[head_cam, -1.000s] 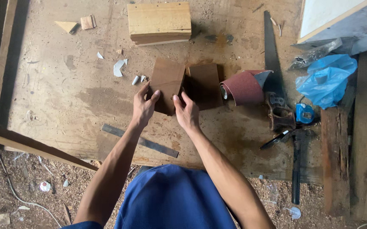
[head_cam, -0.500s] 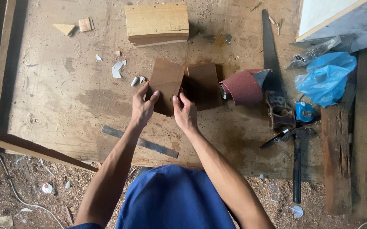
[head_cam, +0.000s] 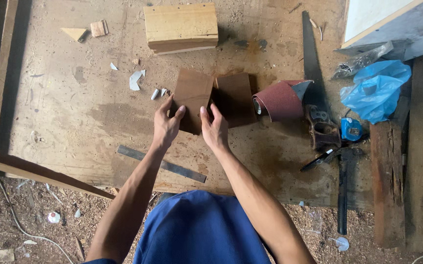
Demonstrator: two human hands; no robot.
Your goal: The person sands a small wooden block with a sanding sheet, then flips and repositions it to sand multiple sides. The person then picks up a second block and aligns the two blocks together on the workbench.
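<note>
A dark brown wooden board point(head_cam: 192, 93) is held tilted above the plywood worktop point(head_cam: 74, 127), near its middle. My left hand point(head_cam: 166, 123) grips the board's lower left edge, thumb on its face. My right hand point(head_cam: 214, 128) grips its lower right edge. A second dark brown board point(head_cam: 236, 98) lies flat just to the right, partly behind the held one.
A stack of pale wood blocks point(head_cam: 181, 27) sits at the back. A roll of red sandpaper point(head_cam: 282, 100), a handsaw point(head_cam: 313, 63), a blue tape measure point(head_cam: 351, 129), a hammer point(head_cam: 342, 186) and a blue plastic bag point(head_cam: 375, 90) lie at right. A metal ruler point(head_cam: 162, 164) lies near the front edge.
Both hands and the board have barely moved; the grip stays the same.
</note>
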